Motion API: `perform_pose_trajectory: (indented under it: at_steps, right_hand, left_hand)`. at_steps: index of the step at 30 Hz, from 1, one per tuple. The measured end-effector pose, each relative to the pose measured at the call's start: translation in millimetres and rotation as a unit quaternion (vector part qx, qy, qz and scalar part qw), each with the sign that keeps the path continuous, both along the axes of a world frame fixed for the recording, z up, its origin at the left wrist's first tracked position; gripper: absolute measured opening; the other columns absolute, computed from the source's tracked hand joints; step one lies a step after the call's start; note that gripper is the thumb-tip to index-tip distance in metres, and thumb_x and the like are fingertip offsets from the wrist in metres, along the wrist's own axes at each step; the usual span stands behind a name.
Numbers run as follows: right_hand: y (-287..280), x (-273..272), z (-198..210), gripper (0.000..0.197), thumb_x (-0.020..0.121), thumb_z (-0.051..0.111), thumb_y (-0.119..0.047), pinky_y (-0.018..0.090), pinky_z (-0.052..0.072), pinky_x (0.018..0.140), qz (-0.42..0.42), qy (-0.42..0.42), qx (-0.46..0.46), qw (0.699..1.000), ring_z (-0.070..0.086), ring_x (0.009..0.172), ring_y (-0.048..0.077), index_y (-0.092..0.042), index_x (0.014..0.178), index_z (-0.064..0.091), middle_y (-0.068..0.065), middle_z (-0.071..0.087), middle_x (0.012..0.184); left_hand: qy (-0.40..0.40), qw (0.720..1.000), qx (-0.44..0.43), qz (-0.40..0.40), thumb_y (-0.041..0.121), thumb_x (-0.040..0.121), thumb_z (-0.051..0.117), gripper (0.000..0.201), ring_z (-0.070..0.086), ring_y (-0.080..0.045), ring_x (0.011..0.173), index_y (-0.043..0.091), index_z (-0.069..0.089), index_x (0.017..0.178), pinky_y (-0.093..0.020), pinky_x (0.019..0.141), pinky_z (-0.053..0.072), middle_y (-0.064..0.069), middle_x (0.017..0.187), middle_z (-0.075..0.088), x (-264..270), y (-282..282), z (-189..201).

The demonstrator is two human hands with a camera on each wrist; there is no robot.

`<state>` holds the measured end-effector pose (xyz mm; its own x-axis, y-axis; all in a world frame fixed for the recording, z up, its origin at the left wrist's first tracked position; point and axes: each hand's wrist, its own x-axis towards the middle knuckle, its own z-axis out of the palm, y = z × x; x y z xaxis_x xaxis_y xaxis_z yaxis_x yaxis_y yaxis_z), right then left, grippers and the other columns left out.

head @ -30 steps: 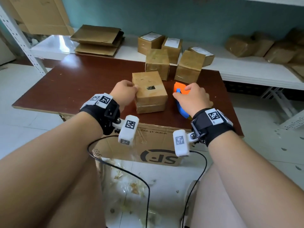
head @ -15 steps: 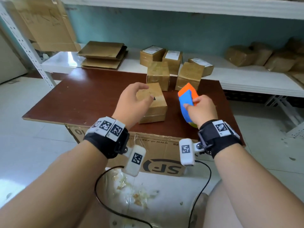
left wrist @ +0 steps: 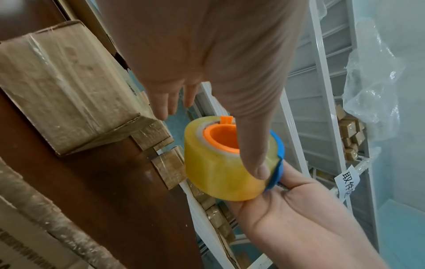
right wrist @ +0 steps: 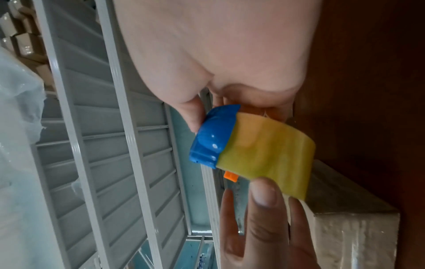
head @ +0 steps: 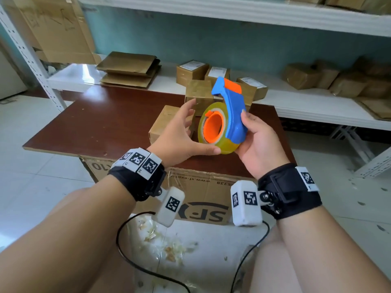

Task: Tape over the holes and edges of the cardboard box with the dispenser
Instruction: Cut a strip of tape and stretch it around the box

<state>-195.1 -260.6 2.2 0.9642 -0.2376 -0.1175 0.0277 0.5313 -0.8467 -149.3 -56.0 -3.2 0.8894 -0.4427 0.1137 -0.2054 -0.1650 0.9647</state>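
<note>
My right hand (head: 251, 136) grips the blue and orange tape dispenser (head: 232, 111) by its handle, lifted above the brown table (head: 105, 119). Its yellowish tape roll (head: 225, 148) faces me, orange hub in the middle. My left hand (head: 182, 136) is beside the roll with its fingers straight and its thumb (left wrist: 253, 154) lying across the roll's outer face. The cardboard box (head: 163, 123) sits on the table behind my left hand, wrapped in clear tape (left wrist: 64, 87). In the right wrist view, the blue dispenser body (right wrist: 211, 138) and roll (right wrist: 264, 151) sit against my right palm.
Several taped boxes (head: 198, 96) stand at the table's far edge and on the white shelf (head: 317, 106). Flat cardboard sheets (head: 129, 68) lie at the back left. A large printed carton (head: 201, 197) sits under the table's near edge. Tape scraps and a black cable lie on the floor.
My right hand has lifted the dispenser off the table and turned the roll toward me. My left hand has left the box and come to the roll.
</note>
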Motion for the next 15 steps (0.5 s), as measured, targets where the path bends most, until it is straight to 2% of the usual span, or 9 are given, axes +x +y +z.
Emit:
perform_pose_trajectory:
  at_steps: [3,5,6,9,11,15]
  right_hand:
    - [5,-3,0,0.049,0.104,0.065,-0.020,0.054,0.047,0.118,0.005,-0.009,0.009,1.000,0.062,0.135,0.038,0.001,0.147,0.056,0.022,0.066,0.141]
    - [10,-4,2,0.048,0.104,0.062,-0.021,0.054,0.043,0.121,0.010,-0.013,0.028,0.999,0.061,0.137,0.037,-0.001,0.148,0.057,0.022,0.064,0.145]
    - [13,-5,4,0.045,0.105,0.059,-0.021,0.053,0.043,0.121,0.015,-0.012,0.035,0.999,0.063,0.135,0.035,-0.002,0.147,0.059,0.022,0.064,0.145]
    - [20,-6,8,0.044,0.106,0.053,-0.022,0.051,0.042,0.121,0.023,-0.004,0.036,0.999,0.065,0.123,0.030,-0.005,0.145,0.062,0.018,0.067,0.140]
    - [24,-5,10,0.042,0.107,0.053,-0.027,0.050,0.044,0.120,0.026,0.009,0.021,0.999,0.066,0.121,0.028,-0.008,0.144,0.064,0.016,0.070,0.135]
    - [32,-5,15,0.040,0.109,0.053,-0.044,0.043,0.057,0.103,0.037,0.021,-0.006,0.999,0.074,0.111,0.022,-0.017,0.135,0.070,0.008,0.078,0.123]
  left_hand:
    - [-0.001,1.000,-0.010,-0.004,0.034,0.047,0.104,0.142,0.058,-0.011,0.137,0.031,0.027,0.167,-0.042,0.106,0.059,0.012,0.150,0.048,-3,-1,1]
    - [-0.019,1.000,-0.011,0.002,0.036,0.048,0.104,0.140,0.062,-0.009,0.131,0.032,0.029,0.166,-0.042,0.098,0.063,0.023,0.141,0.049,-6,-2,0]
    - [-0.027,1.000,-0.014,0.008,0.035,0.049,0.105,0.138,0.062,-0.008,0.130,0.032,0.030,0.166,-0.042,0.097,0.063,0.024,0.140,0.050,-6,-2,-1]
    - [-0.046,0.999,-0.008,0.020,0.030,0.053,0.108,0.138,0.063,-0.006,0.128,0.033,0.028,0.166,-0.041,0.099,0.062,0.014,0.145,0.054,-3,0,-5]
    - [-0.050,0.998,-0.001,0.026,0.035,0.052,0.108,0.141,0.063,-0.004,0.128,0.034,0.027,0.167,-0.041,0.102,0.060,0.009,0.149,0.054,-2,1,-6]
    - [-0.058,0.998,-0.009,0.033,0.033,0.053,0.108,0.138,0.064,-0.004,0.127,0.027,0.029,0.166,-0.041,0.102,0.061,0.007,0.145,0.058,1,1,-4]
